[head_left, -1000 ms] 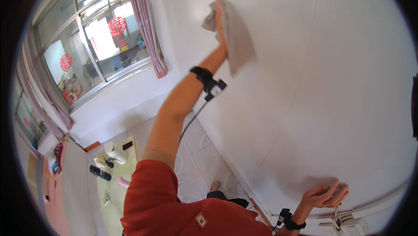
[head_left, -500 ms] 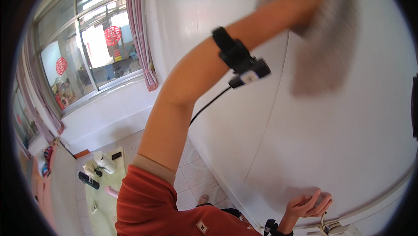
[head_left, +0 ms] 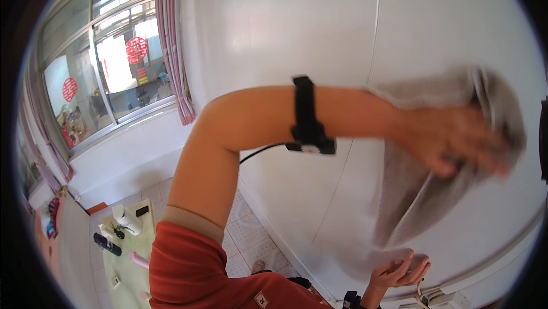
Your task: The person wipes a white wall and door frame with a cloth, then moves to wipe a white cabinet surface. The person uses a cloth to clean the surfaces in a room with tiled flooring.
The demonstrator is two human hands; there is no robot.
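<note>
My left arm stretches across the view, a black strap with a small device on its forearm. At its end, my left hand (head_left: 451, 140) holds a grey-brown cloth (head_left: 405, 186) against the white wall (head_left: 297, 41). The cloth bunches around the fingers, which are smeared by motion, and its lower part hangs down in folds. Lower down, my right hand (head_left: 397, 273) is close to the wall, palm up, with slightly curled fingers apart and nothing in them. A black band sits at its wrist.
A window (head_left: 123, 63) with red round decorations and a pink curtain (head_left: 171, 46) is at the left. Below it, a low pale table (head_left: 128, 292) carries a white jug (head_left: 127, 220), a black bottle (head_left: 107, 244) and a pink bottle (head_left: 138, 260). Cables (head_left: 421, 295) run along the bottom right.
My left hand has swept the cloth downward and to the right along the wall, and the forearm now lies nearly level. My right hand has barely moved.
</note>
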